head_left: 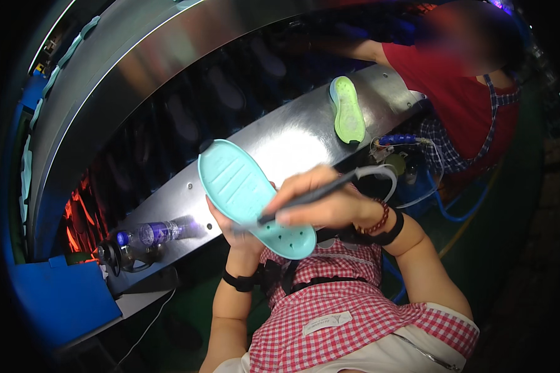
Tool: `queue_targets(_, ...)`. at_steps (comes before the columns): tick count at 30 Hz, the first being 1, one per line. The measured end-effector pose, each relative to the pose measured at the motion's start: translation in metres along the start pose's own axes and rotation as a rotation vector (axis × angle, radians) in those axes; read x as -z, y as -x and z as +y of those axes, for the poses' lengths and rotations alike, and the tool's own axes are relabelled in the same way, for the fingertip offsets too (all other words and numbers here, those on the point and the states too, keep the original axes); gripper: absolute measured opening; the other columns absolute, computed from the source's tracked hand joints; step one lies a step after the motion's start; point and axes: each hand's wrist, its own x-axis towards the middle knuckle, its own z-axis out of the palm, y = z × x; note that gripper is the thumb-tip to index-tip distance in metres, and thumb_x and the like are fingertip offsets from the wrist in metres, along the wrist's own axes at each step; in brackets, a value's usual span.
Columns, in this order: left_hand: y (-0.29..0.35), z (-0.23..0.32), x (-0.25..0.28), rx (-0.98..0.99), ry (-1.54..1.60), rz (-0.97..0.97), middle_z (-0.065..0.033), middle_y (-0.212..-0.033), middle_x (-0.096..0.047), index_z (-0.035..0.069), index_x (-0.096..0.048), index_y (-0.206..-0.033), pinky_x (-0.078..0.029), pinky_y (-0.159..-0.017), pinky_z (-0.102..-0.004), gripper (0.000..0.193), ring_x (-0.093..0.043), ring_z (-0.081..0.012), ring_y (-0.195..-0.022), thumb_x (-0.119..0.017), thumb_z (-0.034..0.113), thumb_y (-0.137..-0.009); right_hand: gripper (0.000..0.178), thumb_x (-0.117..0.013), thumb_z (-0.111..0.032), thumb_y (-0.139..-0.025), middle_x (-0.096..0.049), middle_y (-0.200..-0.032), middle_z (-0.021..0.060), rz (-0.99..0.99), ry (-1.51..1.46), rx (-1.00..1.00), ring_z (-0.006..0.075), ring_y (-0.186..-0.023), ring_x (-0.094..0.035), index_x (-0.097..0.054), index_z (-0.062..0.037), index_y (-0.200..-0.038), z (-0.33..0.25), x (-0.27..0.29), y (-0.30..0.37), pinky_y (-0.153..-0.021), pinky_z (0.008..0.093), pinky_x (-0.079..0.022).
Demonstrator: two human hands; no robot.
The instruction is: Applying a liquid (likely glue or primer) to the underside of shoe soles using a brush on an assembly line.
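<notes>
A turquoise shoe sole lies tilted in my left hand, its ribbed heel end up and to the left. My left fingers wrap its edges from beneath, and the sole hides part of them. Over the sole, my right hand is closed round a dark-handled brush with a pale tube curving from its rear end. The brush's tip is blurred by motion near the sole's middle, so contact cannot be made out. Beyond, a yellow-green shoe sole rests on the metal ledge.
A dark tunnel under a curved metal hood holds several dim soles. Red light glows at its left end. Clear bottles stand at the ledge's left. At the right a co-worker in a red shirt reaches into the tunnel. Blue hoses hang nearby.
</notes>
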Motion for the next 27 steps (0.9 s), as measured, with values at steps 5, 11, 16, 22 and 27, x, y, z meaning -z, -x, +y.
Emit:
queue_targets(5,-0.01,0.012,0.011,-0.002,-0.189,0.067,-0.015,-0.102,-0.059,0.009,-0.044,-0.124,-0.049,-0.077,-0.0409,0.072,-0.058,-0.0303,-0.088,-0.017,0.064,-0.084,0.022,-0.068,-0.003,-0.071,-0.067,-0.088,0.01,-0.14,0.248,0.115,0.0127,-0.08,-0.062,-0.066,0.0002,-0.093,0.013,0.007,-0.003,-0.071,0.0254,-0.049)
queue_targets(11,-0.021,0.021,-0.01,-0.318,-0.233,0.194,-0.0172,-0.097,-0.059,0.007,-0.045,-0.122,-0.049,-0.072,-0.041,0.081,-0.059,-0.0301,-0.081,-0.013,0.07,-0.081,0.022,-0.07,-0.004,-0.07,-0.066,-0.083,0.0107,0.114,0.21,0.01,0.0174,-0.075,-0.063,-0.067,-0.0023,-0.091,0.012,0.016,-0.004,-0.072,0.0271,-0.048)
queue_targets(16,-0.025,0.042,-0.002,-0.366,-0.28,-0.018,-0.02,-0.104,-0.056,0.01,-0.044,-0.125,-0.046,-0.078,-0.0451,0.08,-0.057,-0.0323,-0.085,-0.023,0.071,-0.078,0.022,-0.07,-0.004,-0.07,-0.067,-0.086,0.0085,-0.238,0.134,0.294,0.0163,-0.078,-0.062,-0.068,-0.0052,-0.092,0.011,0.018,0.007,-0.072,0.0262,-0.047)
queue_targets(22,-0.027,0.043,-0.014,-0.352,-0.294,0.031,-0.0194,-0.104,-0.054,0.01,-0.041,-0.127,-0.046,-0.076,-0.0423,0.085,-0.057,-0.0307,-0.085,-0.018,0.074,-0.077,0.023,-0.069,-0.003,-0.071,-0.065,-0.087,0.0087,-0.109,0.268,0.199,0.013,-0.076,-0.06,-0.067,-0.0045,-0.093,0.02,0.02,0.006,-0.072,0.023,-0.047)
queue_targets(27,-0.027,0.048,-0.019,-0.346,-0.372,-0.044,-0.0198,-0.107,-0.053,0.007,-0.039,-0.128,-0.048,-0.075,-0.043,0.085,-0.057,-0.031,-0.088,-0.016,0.073,-0.079,0.021,-0.065,-0.002,-0.076,-0.064,-0.094,0.0119,-0.007,-0.228,0.006,0.016,-0.084,-0.061,-0.063,0.0024,-0.096,0.032,0.024,0.005,-0.074,0.0235,-0.049)
